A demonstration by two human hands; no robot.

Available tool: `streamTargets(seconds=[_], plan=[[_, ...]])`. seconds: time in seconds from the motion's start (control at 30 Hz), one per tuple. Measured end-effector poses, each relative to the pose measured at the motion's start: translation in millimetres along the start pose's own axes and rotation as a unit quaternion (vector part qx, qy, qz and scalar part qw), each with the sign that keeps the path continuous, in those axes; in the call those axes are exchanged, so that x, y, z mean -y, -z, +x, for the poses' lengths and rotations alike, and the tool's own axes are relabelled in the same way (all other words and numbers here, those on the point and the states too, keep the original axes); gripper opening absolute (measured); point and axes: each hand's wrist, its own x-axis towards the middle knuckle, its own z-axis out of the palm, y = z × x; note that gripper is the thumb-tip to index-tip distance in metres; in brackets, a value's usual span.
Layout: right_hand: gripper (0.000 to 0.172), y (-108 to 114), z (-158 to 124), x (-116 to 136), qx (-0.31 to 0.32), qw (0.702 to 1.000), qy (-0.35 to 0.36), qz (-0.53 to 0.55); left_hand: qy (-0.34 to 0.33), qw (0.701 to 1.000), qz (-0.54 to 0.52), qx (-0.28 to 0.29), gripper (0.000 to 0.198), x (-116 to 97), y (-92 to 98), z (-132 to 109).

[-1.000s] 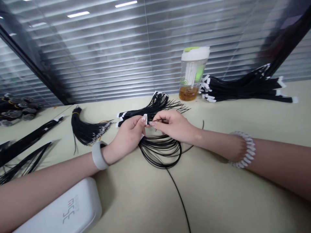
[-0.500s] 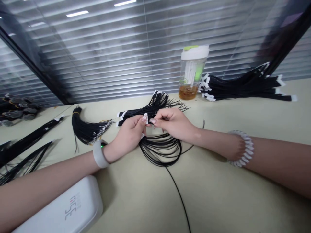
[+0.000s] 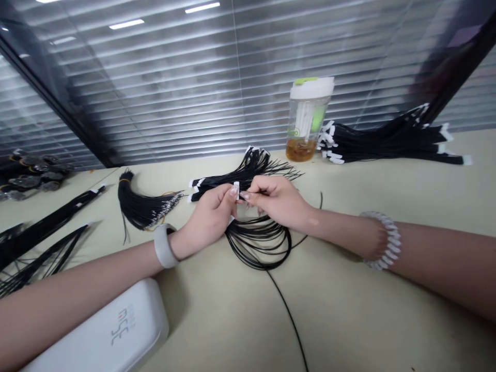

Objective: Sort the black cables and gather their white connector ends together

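Thumb and fingers of my left hand (image 3: 214,213) pinch a small white tape tag (image 3: 236,189) at the ends of a bunch of black cables. Close beside it, my right hand (image 3: 279,200) has its thumb and forefinger pressed together on a thin black cable, mostly hidden by the fingers. Looped black cables (image 3: 267,262) hang below both hands and rest on the table. Just behind the hands lies a bundle of black cables (image 3: 248,166) with white tags at its left end and loose ends fanning right.
A drink bottle (image 3: 309,119) stands at the back, next to a pile of tagged black cables (image 3: 387,142). A curved cable bundle (image 3: 132,202) and straight bundles (image 3: 46,219) lie to the left. Under my left forearm sits a white rounded box (image 3: 127,330). Window blinds (image 3: 174,93) rise behind.
The view has shifted slightly, so the scene sits a little lower and mostly further right. Both hands keep the same pinching hold, close together.
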Motion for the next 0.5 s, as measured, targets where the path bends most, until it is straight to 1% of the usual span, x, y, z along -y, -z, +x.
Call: streamTargets(seconds=[0.1, 0.27, 0.4, 0.47, 0.5], plan=[[0.021, 1.2, 0.1, 2.1, 0.0, 1.0, -0.011, -0.003, 0.004, 1.0, -0.008, -0.001, 0.036, -0.2, -1.0, 0.8], [0.026, 1.5, -0.3, 4.9, 0.004, 0.999, -0.035, -0.014, 0.044, 0.999, -0.015, -0.01, 0.036, -3.9, -1.3, 0.2], [0.032, 2.8, 0.8, 6.2, 0.003, 0.998, -0.065, 0.017, 0.06, 0.998, -0.014, -0.029, 0.035, -3.6, -1.2, -0.5], [0.033, 7.2, 3.5, 7.7, 0.001, 0.998, -0.062, -0.007, 0.065, 0.997, -0.015, -0.04, 0.036, -1.7, -1.2, -0.5], [0.032, 10.7, 5.6, 8.9, -0.002, 0.998, -0.044, -0.039, 0.066, 0.997, -0.016, -0.045, 0.036, -0.7, -1.2, -0.4]])
